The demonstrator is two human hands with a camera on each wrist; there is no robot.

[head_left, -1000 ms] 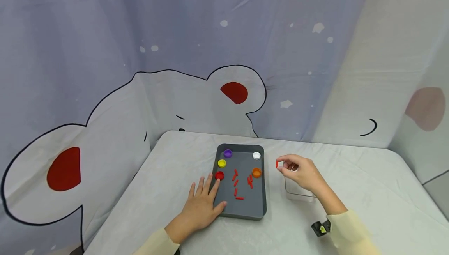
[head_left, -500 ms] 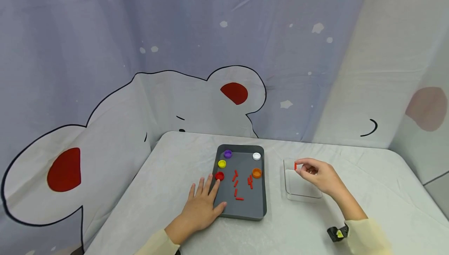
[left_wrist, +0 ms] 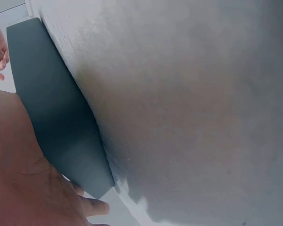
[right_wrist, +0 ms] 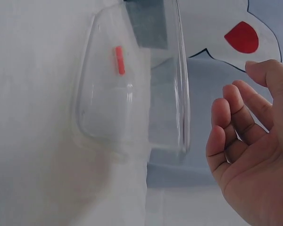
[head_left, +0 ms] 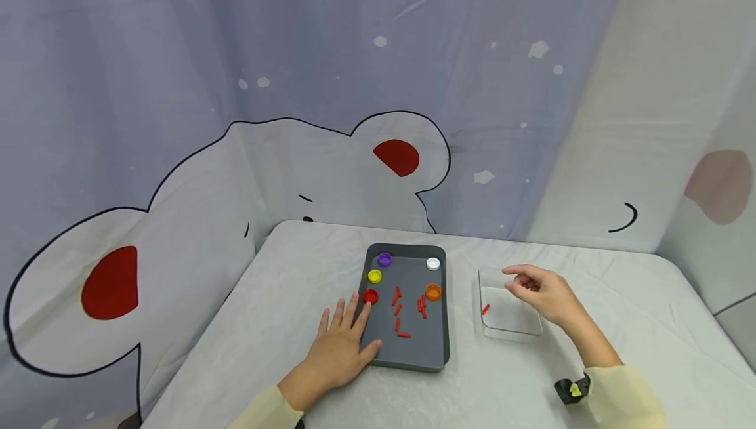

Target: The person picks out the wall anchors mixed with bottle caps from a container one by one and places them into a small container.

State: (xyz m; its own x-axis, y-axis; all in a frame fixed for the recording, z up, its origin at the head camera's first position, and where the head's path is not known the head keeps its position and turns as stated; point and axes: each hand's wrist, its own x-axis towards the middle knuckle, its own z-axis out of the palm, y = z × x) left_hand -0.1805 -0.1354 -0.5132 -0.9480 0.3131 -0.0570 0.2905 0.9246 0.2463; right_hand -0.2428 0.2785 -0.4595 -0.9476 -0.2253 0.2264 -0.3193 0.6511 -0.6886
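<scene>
My left hand (head_left: 335, 349) rests with spread fingers over the near left edge of a grey tray (head_left: 413, 353), its index fingertip close by a red cap (head_left: 370, 296). Several small red sticks (head_left: 404, 334) lie scattered in the tray's middle. To the right, a clear plastic box (head_left: 510, 332) holds one red stick (head_left: 486, 309) on its floor, also visible as a red stick (right_wrist: 120, 60) in the right wrist view. Above the box's right side hovers my right hand (head_left: 540, 294), thumb and index finger apart with nothing between them, the other fingers loosely curled.
Other round caps stand along the tray's sides: purple (head_left: 384, 259), yellow (head_left: 375, 276), white (head_left: 433, 264) and orange (head_left: 433, 292). A white cloth (head_left: 295, 271) covers the table, and a printed curtain (head_left: 331, 55) hangs behind it.
My right hand has carried a red stick rightward from beside the tray to the clear box and let it go; the stick now lies inside. My left hand has stayed in place.
</scene>
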